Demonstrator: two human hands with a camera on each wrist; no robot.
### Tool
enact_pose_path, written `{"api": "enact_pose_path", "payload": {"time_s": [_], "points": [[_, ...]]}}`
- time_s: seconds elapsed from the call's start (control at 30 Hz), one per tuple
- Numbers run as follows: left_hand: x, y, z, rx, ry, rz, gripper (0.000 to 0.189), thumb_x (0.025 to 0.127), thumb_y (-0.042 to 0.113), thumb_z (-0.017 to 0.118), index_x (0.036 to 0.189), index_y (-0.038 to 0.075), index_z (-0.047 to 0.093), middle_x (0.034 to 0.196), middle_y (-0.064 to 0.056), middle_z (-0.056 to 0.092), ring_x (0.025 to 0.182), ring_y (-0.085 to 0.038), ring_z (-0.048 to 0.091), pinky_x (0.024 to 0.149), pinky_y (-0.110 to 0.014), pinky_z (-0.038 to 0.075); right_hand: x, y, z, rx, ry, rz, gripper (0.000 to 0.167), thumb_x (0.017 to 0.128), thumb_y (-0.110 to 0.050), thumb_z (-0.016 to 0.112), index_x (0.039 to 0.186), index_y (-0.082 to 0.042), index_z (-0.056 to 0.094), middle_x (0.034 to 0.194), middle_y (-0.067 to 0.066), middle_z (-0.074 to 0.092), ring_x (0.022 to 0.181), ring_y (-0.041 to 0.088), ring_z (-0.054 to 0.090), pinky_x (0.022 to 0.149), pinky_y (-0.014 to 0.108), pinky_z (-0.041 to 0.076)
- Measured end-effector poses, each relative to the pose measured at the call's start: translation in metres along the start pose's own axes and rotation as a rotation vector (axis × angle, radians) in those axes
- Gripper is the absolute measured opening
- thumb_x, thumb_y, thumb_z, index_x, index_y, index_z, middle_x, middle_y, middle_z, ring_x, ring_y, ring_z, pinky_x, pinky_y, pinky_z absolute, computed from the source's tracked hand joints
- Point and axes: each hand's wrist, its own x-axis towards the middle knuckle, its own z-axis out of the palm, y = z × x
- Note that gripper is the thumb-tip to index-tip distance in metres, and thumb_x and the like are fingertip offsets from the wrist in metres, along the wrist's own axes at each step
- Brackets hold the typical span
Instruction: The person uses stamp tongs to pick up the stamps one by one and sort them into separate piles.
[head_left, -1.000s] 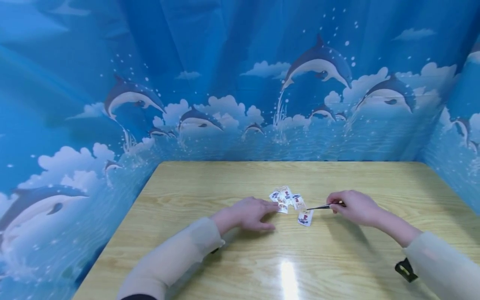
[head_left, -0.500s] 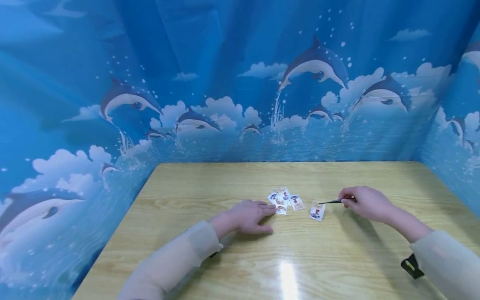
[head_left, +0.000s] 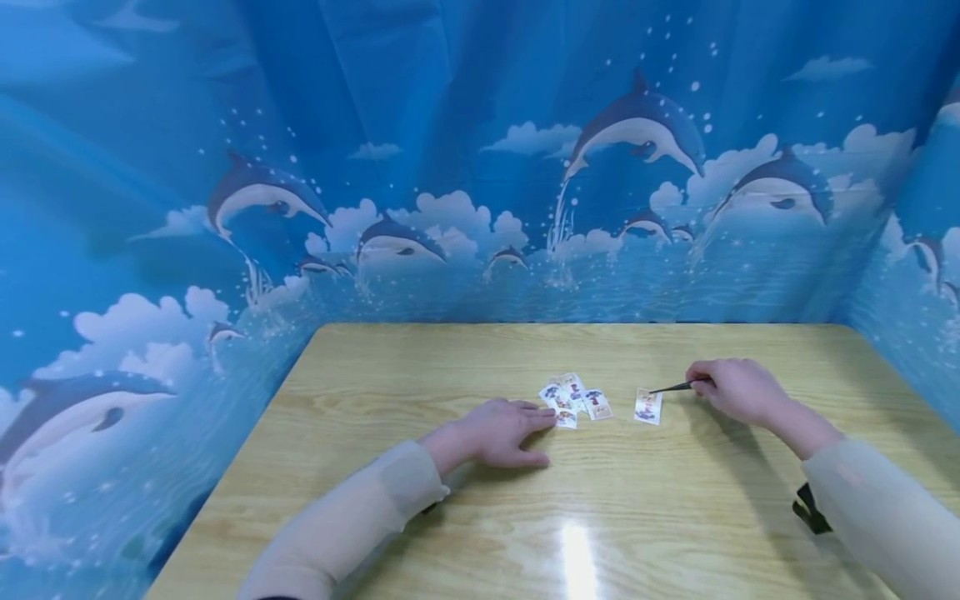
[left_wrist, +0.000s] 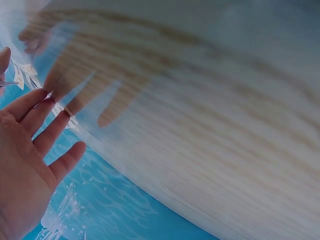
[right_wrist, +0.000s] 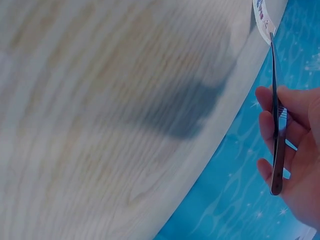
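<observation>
My right hand (head_left: 742,390) pinches slim metal tweezers (right_wrist: 277,155) between thumb and fingers. The tweezers' tips meet the upper edge of a small stamp-like paper (head_left: 648,408), white with a coloured print. It is also at the top of the right wrist view. To its left, several similar papers (head_left: 570,393) overlap in a loose group, and one paper (head_left: 597,405) lies at that group's right side. My left hand (head_left: 506,433) rests palm down on the table with fingers extended, its fingertips touching the group's lower left edge and covering a bit of it.
The wooden table (head_left: 420,367) has a glossy surface that mirrors my left hand in the left wrist view. A blue curtain (head_left: 465,167) printed with dolphins hangs behind and beside it. A bright light reflection (head_left: 577,558) shows near the front.
My right hand has moved right and slightly away from me, carrying one paper with the tweezers away from the group. The left hand has stayed in place.
</observation>
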Motion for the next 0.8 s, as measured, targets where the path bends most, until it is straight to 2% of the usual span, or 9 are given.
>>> {"api": "enact_pose_path", "payload": {"time_s": [0.17, 0.3, 0.4, 0.5, 0.8], "points": [[0.0, 0.001, 0.0, 0.003, -0.003, 0.002, 0.069, 0.096, 0.06, 0.044, 0.152, 0.02, 0.036, 0.155, 0.006, 0.032, 0.139, -0.019, 0.034, 0.109, -0.041, 0.034, 0.005, 0.008, 0.0, -0.017, 0.008, 0.006, 0.012, 0.092, -0.006, 0.061, 0.099, -0.002, 0.07, 0.081, -0.001, 0.067, 0.064, 0.011, 0.055, 0.064, 0.046, 0.049], [0.0, 0.001, 0.0, 0.004, -0.001, 0.002, 0.069, 0.096, 0.06, 0.044, 0.152, 0.02, 0.036, 0.155, 0.006, 0.032, 0.139, -0.019, 0.034, 0.109, -0.041, 0.034, 0.008, 0.013, 0.0, -0.023, 0.019, -0.004, 0.011, 0.092, -0.006, 0.062, 0.099, -0.002, 0.07, 0.082, 0.001, 0.068, 0.069, 0.018, 0.061, 0.071, 0.053, 0.048], [0.0, 0.001, 0.0, 0.005, 0.005, 0.005, 0.069, 0.096, 0.06, 0.045, 0.152, 0.02, 0.036, 0.155, 0.006, 0.032, 0.139, -0.019, 0.035, 0.109, -0.041, 0.034, 0.011, 0.018, 0.0, -0.003, 0.01, 0.013, 0.012, 0.092, -0.006, 0.062, 0.1, -0.002, 0.07, 0.086, 0.005, 0.07, 0.078, 0.028, 0.065, 0.081, 0.064, 0.041], [0.0, 0.001, 0.0, 0.007, 0.004, 0.003, 0.069, 0.096, 0.06, 0.044, 0.152, 0.02, 0.035, 0.155, 0.006, 0.032, 0.139, -0.019, 0.034, 0.109, -0.041, 0.034, 0.015, 0.023, 0.0, 0.025, 0.006, 0.042, 0.015, 0.093, -0.006, 0.061, 0.103, 0.0, 0.069, 0.09, 0.01, 0.07, 0.086, 0.036, 0.065, 0.086, 0.071, 0.032], [0.002, 0.001, 0.0, 0.005, -0.013, -0.017, 0.069, 0.096, 0.061, 0.044, 0.152, 0.022, 0.034, 0.156, 0.007, 0.029, 0.14, -0.018, 0.032, 0.11, -0.043, 0.032, 0.023, 0.039, -0.001, 0.041, 0.0, 0.037, 0.017, 0.094, -0.01, 0.06, 0.103, 0.0, 0.07, 0.098, 0.018, 0.07, 0.095, 0.044, 0.062, 0.084, 0.065, 0.039]]}}
